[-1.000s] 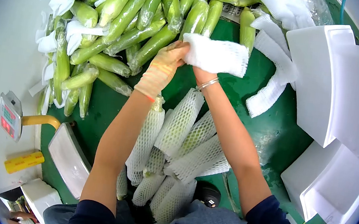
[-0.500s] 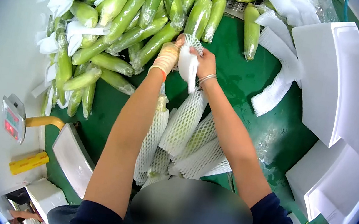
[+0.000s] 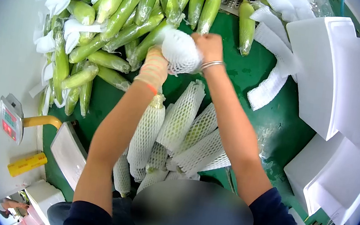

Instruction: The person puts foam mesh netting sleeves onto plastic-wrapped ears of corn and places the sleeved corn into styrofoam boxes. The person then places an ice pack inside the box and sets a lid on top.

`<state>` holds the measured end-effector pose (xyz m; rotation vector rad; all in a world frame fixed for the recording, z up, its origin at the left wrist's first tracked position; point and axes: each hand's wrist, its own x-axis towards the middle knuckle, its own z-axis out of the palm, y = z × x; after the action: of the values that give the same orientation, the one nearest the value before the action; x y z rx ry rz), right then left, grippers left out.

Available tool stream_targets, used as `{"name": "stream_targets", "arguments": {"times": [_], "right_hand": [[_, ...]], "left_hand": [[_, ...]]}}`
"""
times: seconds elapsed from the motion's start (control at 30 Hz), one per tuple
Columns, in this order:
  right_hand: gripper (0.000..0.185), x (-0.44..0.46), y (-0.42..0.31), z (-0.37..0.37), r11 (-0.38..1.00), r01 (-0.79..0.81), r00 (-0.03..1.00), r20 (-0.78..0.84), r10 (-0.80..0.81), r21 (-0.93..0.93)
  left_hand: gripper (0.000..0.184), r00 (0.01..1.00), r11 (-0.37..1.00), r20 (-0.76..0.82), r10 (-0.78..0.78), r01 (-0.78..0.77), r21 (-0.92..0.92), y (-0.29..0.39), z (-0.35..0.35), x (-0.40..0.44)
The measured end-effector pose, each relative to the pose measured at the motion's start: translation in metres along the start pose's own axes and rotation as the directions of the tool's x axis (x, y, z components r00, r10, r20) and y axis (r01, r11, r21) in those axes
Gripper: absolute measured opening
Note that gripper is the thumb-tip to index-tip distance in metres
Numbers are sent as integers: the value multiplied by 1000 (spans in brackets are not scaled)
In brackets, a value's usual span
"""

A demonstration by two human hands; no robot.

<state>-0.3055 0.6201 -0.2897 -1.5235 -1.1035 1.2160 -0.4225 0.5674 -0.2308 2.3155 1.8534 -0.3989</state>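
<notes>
My left hand [image 3: 154, 66], in a striped knit glove, is closed on a white foam net sleeve [image 3: 181, 54], which bulges out between my hands. My right hand [image 3: 209, 48], bare with bracelets at the wrist, is curled into a fist at the sleeve's right edge; whether its fingers grip the sleeve is hidden. Nearer to me, between my forearms, lie several ears of corn in white foam nets [image 3: 181, 117]. Beyond my hands and to the left is a heap of green corn [image 3: 124, 17] in clear film.
Empty foam sleeves [image 3: 268, 90] lie right of a lone ear of corn [image 3: 246, 29]. White foam boxes [image 3: 316, 76] stand at the right. A scale with a display [image 3: 12, 119] and a yellow roll [image 3: 27, 164] are at the left. Part of another person [image 3: 13, 205] shows at lower left.
The sleeve has gone from hanging narrow between my fingers to spread and rounded. My left hand has shifted left and nearer to me; my right hand has turned and closed into a fist.
</notes>
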Motion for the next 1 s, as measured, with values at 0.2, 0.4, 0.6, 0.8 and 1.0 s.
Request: {"name": "stream_targets", "arguments": {"times": [0.2, 0.4, 0.6, 0.8, 1.0], "right_hand": [[31, 8, 83, 4, 945, -317, 920, -270, 285, -82], [39, -54, 42, -38, 590, -717, 687, 516, 512, 370], [29, -205, -74, -254, 894, 283, 959, 85, -271, -348], [42, -307, -137, -496, 312, -256, 391, -393, -832, -915], [53, -341, -99, -642, 962, -264, 666, -708, 235, 70]], "left_hand": [[34, 911, 985, -374, -173, 168, -45, -41, 130, 93], [55, 995, 324, -20, 100, -52, -945, 7, 24, 36], [67, 988, 318, 130, 85, 96, -943, 9, 26, -2], [95, 942, 871, 311, -129, 257, -418, 15, 43, -26], [80, 983, 707, -119, 143, -186, -682, -37, 75, -19]]}}
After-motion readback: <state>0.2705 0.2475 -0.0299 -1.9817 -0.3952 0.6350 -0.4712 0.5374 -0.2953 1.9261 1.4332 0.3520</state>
